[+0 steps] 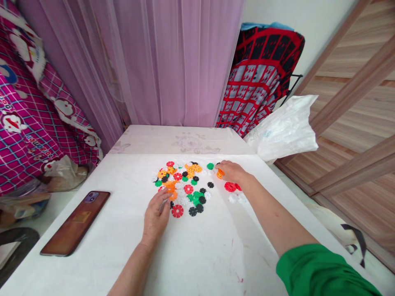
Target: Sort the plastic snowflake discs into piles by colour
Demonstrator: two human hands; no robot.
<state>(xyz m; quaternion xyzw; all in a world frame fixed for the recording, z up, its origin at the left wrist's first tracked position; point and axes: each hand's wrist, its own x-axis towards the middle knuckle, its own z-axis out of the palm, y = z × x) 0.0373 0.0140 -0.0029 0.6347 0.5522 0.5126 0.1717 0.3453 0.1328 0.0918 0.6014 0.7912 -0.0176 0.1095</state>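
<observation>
A scatter of small flat snowflake discs (185, 183) in red, orange, green, black and white lies on the white table (200, 250). My left hand (156, 218) rests palm down at the pile's near left edge, fingers together, tips touching an orange disc (171, 193); a red disc (177, 211) lies just right of it. My right hand (232, 171) reaches to the pile's right side, fingers curled and pinching an orange disc (220, 174). A red disc (230, 187) lies beside that wrist.
A brown phone (77, 222) lies face down at the table's left. A white plastic bag (285, 127) sits off the far right corner. Purple curtains (160, 61) hang behind, a pink patterned blanket (27, 123) at left, a red checked cloth (262, 78) at right.
</observation>
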